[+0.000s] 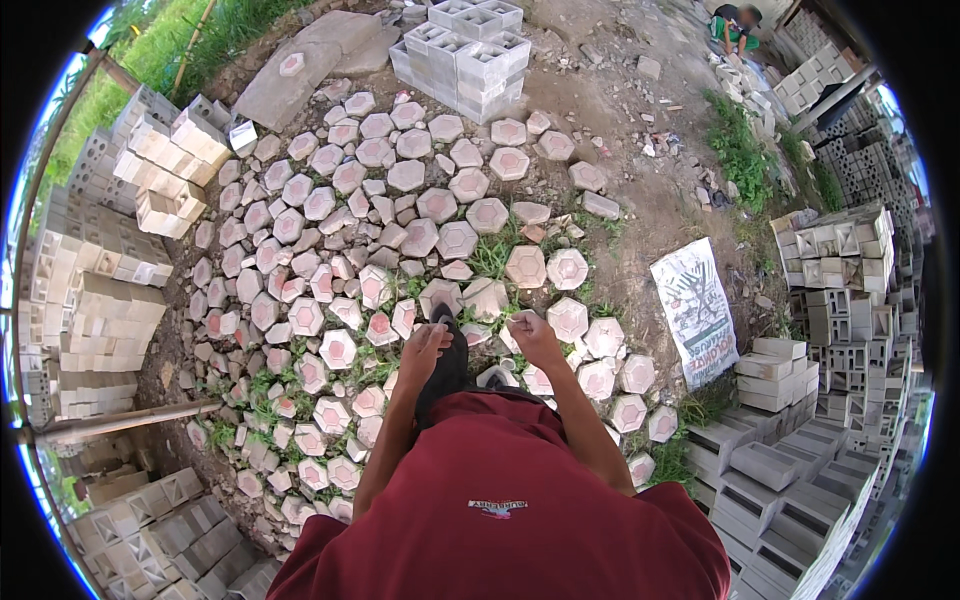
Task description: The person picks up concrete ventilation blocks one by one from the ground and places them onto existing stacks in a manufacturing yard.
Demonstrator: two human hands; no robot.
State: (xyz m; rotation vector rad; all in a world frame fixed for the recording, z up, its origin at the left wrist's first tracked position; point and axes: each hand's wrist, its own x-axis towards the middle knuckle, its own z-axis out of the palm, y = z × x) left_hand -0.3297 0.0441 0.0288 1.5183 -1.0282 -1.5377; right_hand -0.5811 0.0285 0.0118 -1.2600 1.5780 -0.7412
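A white printed sack (696, 310) lies flat on the bare ground (630, 260). To its left, and roughly level with it, are the person's two bare hands, apart from each other. The left hand (430, 342), the farther from the sack, has its fingers curled in; the right hand (532, 336), nearer the sack, is bent into a loose fist. Whether either grip encloses anything small cannot be told.

Hexagonal concrete pavers (568, 318), many with reddish centres, spread across the ground left of the sack, with grass tufts (490, 255) between some of them. One weathered hexagonal paver (441, 297) sits just past the left hand, also left of the sack. A black shoe (446, 365) stands among the pavers on that same side.

Beyond the sack and to its left is a stack of grey hollow concrete blocks (490, 65), with broad flat slabs (300, 75) farther left. More hollow concrete blocks (838, 250) are piled to the sack's right. Well beyond the sack, slightly rightward, a co-worker in green trousers (733, 33) is crouching.
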